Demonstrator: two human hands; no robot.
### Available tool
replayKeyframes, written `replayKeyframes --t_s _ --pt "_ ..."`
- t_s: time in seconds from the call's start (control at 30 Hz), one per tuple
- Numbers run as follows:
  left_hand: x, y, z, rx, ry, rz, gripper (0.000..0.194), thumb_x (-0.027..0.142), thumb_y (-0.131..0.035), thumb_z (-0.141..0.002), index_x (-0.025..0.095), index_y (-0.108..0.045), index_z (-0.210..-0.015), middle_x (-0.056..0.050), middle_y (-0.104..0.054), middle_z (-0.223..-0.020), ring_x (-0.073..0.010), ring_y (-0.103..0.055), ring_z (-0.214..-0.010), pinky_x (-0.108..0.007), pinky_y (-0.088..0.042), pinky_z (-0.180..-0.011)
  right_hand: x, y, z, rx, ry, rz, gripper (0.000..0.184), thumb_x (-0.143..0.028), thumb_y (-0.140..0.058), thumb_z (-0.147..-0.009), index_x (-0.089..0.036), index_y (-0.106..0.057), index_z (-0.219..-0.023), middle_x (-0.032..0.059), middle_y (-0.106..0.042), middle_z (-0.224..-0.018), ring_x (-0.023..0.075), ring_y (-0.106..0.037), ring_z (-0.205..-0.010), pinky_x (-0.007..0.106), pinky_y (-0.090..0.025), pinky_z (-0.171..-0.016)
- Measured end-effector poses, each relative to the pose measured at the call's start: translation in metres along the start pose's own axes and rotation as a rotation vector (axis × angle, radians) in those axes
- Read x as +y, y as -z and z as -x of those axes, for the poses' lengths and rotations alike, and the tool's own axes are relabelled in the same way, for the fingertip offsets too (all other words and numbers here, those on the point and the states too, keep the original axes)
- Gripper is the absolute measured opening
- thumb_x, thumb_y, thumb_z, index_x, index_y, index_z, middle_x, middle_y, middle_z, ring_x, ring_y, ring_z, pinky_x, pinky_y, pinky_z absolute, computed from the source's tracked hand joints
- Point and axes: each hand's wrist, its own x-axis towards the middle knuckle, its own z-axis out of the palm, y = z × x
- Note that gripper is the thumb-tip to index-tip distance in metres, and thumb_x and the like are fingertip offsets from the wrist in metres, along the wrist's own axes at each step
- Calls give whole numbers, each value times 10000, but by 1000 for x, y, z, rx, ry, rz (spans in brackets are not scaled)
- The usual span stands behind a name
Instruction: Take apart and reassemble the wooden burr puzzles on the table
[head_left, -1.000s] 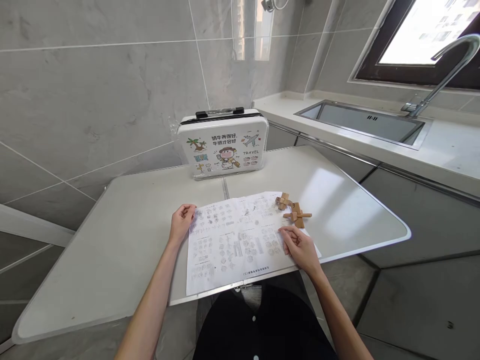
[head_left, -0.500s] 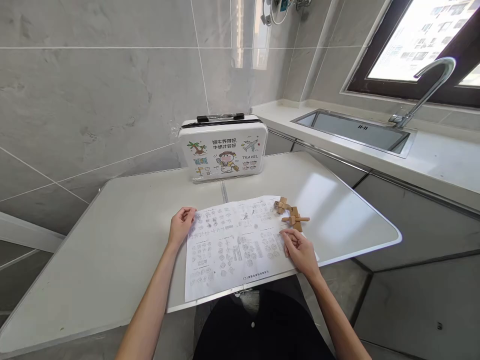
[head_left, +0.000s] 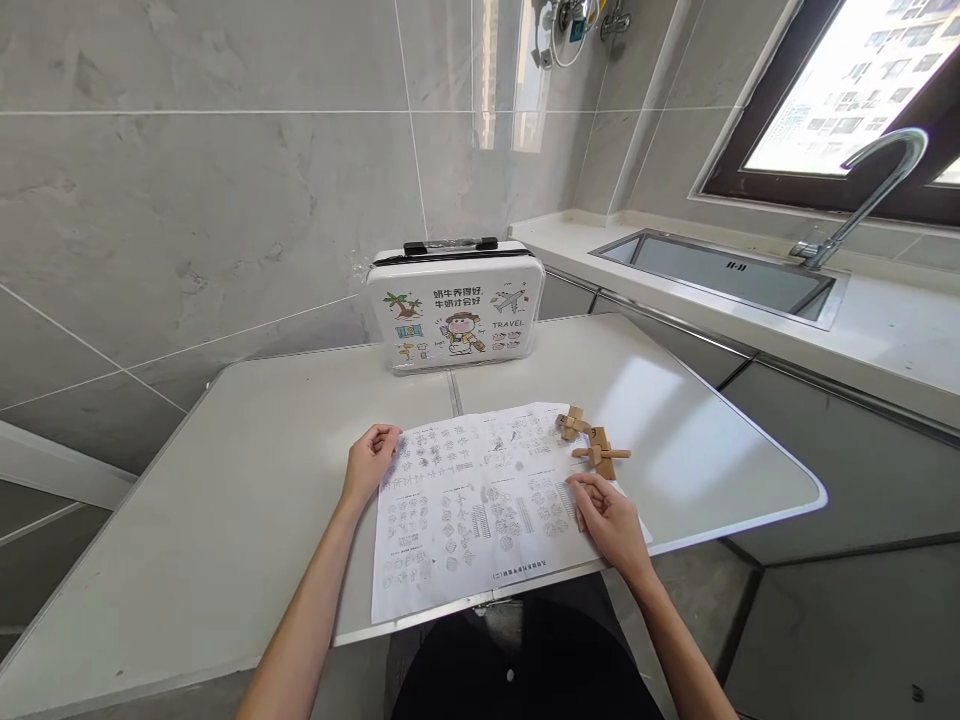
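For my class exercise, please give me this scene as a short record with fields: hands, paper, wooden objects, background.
Left hand: at the sheet's far left corner; grip unclear
Right hand: fingers curled, over the sheet's right part
Printed sheet: spread on the white table
Wooden objects: smaller one and larger one, near the sheet's far right corner
Background: upright case with cartoon prints; sink and faucet at right

The printed sheet [head_left: 487, 510] is looked down upon at close range from a head-worn camera, faced forward across the tabletop [head_left: 247, 480]. The tiled wall [head_left: 195, 220] and window [head_left: 832, 110] are framed farther off.
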Motion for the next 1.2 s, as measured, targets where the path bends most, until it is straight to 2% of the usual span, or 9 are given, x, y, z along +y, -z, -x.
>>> replayKeyframes --t_s 1.2 --pt "6 -2 3 -3 15 -75 376 598 -727 -898 222 -735 -880 -27 -671 -731 -177 -613 -665 -266 -453 -581 -3 0 2 6 21 17 441 -659 -592 -1003 -235 -714 -999 -28 -544 -549 199 -548 -500 324 -491 -569"
